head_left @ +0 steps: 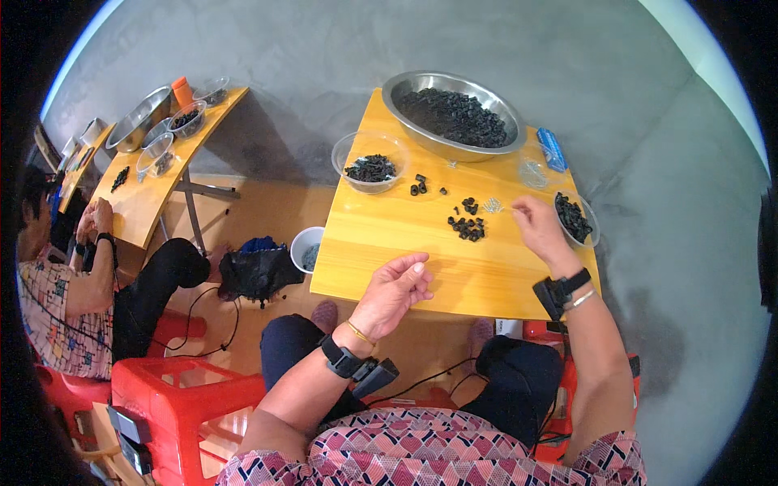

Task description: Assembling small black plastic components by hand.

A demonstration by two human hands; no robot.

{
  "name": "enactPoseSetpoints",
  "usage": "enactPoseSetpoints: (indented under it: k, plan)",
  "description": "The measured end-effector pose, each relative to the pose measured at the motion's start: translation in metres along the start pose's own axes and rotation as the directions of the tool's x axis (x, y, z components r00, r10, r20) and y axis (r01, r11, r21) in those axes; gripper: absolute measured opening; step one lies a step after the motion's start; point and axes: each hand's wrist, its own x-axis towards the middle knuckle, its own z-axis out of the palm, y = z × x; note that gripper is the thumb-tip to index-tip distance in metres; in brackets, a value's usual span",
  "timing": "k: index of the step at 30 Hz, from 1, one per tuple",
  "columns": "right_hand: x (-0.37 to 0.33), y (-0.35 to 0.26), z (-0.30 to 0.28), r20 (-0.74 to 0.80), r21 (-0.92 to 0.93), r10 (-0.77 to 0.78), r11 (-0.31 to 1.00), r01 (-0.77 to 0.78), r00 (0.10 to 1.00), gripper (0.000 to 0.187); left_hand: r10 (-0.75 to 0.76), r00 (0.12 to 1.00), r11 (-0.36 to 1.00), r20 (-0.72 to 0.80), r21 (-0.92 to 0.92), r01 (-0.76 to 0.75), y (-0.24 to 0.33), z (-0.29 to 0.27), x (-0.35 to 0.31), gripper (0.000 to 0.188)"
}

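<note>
My left hand (pixel 394 293) hovers over the near edge of the yellow wooden table (pixel 365 251), thumb and fingers curled together; whatever lies between them cannot be made out. Further right, my right hand (pixel 540 229) is pinched above the table beside a small heap of silvery screws (pixel 493 205). Anything in its fingertips is too small to name. Left of that heap lie loose small black parts (pixel 468 228), with a few more black pieces (pixel 418 185) further off. A clear tub of black parts (pixel 572 217) stands close to my right hand.
At the back sits a wide steel bowl (pixel 454 151) full of black parts. A clear tub (pixel 369 188) is at the left, a blue packet (pixel 552 150) back right. A white bucket (pixel 306 249) and red stool (pixel 174 405) stand left. A co-worker (pixel 69 300) sits at another table (pixel 146 202).
</note>
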Motion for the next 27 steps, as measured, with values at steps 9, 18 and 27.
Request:
enactPoseSetpoints:
  k: [9,18,27]
  plan:
    - [0.071,-0.011,0.057,0.218,-0.124,-0.050,0.989,0.078,0.975,0.014,0.082,0.995,0.997,0.062,-0.011,-0.081,0.003,-0.016,0.007,0.026]
    - [0.090,-0.027,0.105,0.392,-0.402,0.024,0.904,0.148,0.919,0.016,0.055,0.995,0.998,0.078,0.002,-0.056,0.004,-0.015,0.007,0.029]
    - [0.005,-0.107,0.074,0.299,0.100,-0.294,0.956,0.277,0.908,0.010,0.053,0.995,0.998,0.080,-0.031,-0.051,0.005,-0.009,0.012,0.023]
